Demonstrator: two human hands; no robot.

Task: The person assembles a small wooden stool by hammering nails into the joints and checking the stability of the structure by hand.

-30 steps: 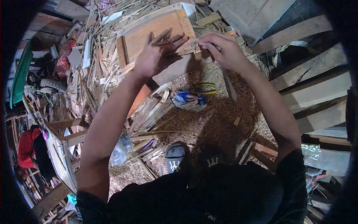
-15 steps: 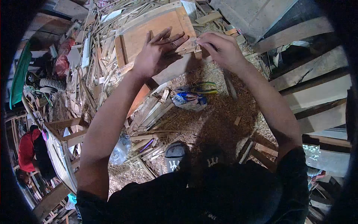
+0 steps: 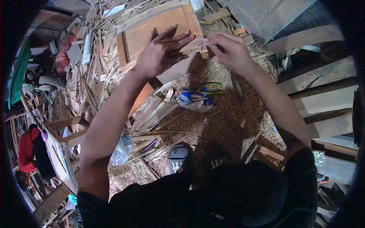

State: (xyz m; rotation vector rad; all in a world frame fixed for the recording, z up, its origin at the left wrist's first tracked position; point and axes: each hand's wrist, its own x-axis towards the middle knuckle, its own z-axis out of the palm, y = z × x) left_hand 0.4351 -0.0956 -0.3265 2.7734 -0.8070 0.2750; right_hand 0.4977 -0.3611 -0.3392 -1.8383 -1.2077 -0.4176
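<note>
Nearest: dark slides (image 3: 177, 154) on the wearer's feet, at the edge of ground strewn with sawdust (image 3: 235, 110). To their left, a crumpled clear plastic bag (image 3: 121, 152) beside loose wood strips (image 3: 161, 110).

Further out, a blue-and-white plastic packet (image 3: 194, 102) lies on the sawdust, pliers (image 3: 211, 92) with yellow-and-dark handles just behind it. Neither hand is near them.

Beyond — both hands, at the near right corner of an orange-brown wooden panel (image 3: 163, 22). Left hand (image 3: 157, 57): fingers fanned apart over the panel's near edge; contact cannot be told. Right hand (image 3: 232, 53): thumb and forefinger drawn together right by the corner. Cannot tell whether anything small sits between them.

Change over the last second: slight. The view has shifted a little; hands and panel keep nearly the same places relative to each other, and the right hand's pinch stays by the corner. Judgement: attention remains on that one spot, with no visible alteration to the panel.

Far left, past heaped scrap, a small tyre (image 3: 53, 81), a red plastic sack (image 3: 65, 59) and a green sheet (image 3: 19, 76). Right: stacked boards (image 3: 325, 104).
</note>
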